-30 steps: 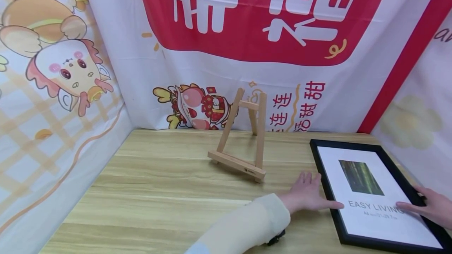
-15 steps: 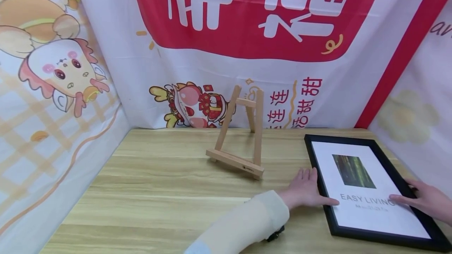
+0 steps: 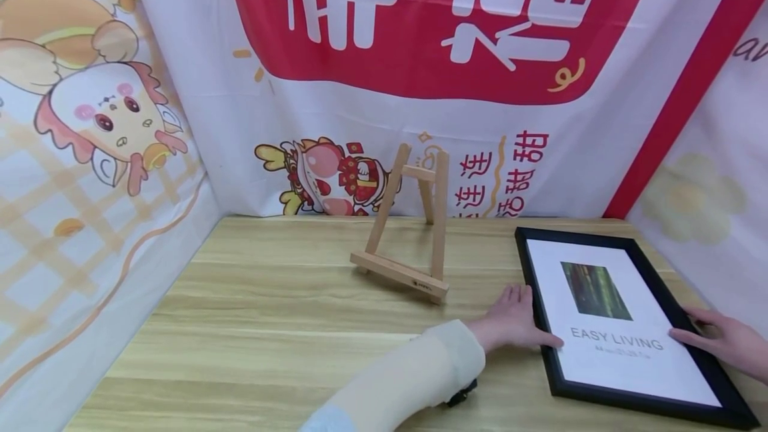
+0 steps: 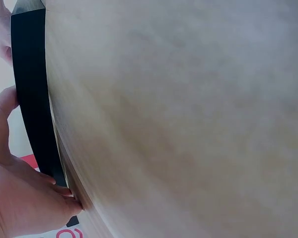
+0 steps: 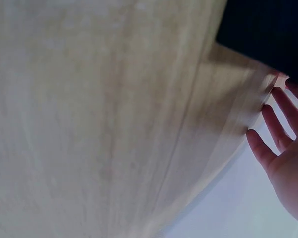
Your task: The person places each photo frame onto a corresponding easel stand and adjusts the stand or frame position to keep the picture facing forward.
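A black-edged picture frame lies face up at the right of the table, its white sheet reading "EASY LIVING" under a small dark picture. My left hand touches its left side, thumb reaching over the rim and fingers along the outer side; the left wrist view shows these fingertips low by the table. Across the frame, my right hand touches the right rim, thumb over the top. In the right wrist view its fingers are straight and spread. A small wooden easel stands left of the frame.
The wooden table meets a printed white and red cloth at the back. Another printed cloth hangs along the left side, and a white one along the right. The easel stands between the left hand and the back cloth.
The frame and both hands have shifted slightly left relative to the easel. My right thumb has drawn back from the lettering, and the left thumb reaches less far over the sheet.
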A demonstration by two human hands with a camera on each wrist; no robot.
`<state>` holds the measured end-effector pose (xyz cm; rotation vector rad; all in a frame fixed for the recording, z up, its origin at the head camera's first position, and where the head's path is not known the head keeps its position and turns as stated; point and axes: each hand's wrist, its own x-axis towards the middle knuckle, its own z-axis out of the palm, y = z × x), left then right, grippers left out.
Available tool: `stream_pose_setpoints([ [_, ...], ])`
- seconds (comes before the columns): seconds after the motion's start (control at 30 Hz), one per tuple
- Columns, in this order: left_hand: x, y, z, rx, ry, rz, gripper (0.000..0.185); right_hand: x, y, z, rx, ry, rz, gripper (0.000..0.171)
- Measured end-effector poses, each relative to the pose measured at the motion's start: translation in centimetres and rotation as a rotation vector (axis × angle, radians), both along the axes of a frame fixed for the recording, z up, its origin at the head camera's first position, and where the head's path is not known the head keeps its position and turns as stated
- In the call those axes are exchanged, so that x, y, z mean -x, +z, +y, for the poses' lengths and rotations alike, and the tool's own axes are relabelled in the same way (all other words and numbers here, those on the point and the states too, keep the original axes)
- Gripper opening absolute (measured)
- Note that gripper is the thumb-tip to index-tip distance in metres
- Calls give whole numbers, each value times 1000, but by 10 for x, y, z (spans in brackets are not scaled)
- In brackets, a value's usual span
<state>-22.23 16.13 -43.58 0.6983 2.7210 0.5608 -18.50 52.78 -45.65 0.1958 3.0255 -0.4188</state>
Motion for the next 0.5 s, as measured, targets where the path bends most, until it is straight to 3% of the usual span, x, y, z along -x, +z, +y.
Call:
stream_pose_setpoints([
  [0.2,-1,2,0,7,2,25,102,-1,-1,1,29,-6,-7,98],
  [0.5,-1,1,1,-35,36,-18,101,0,0,1,110,-42,-30,101],
])
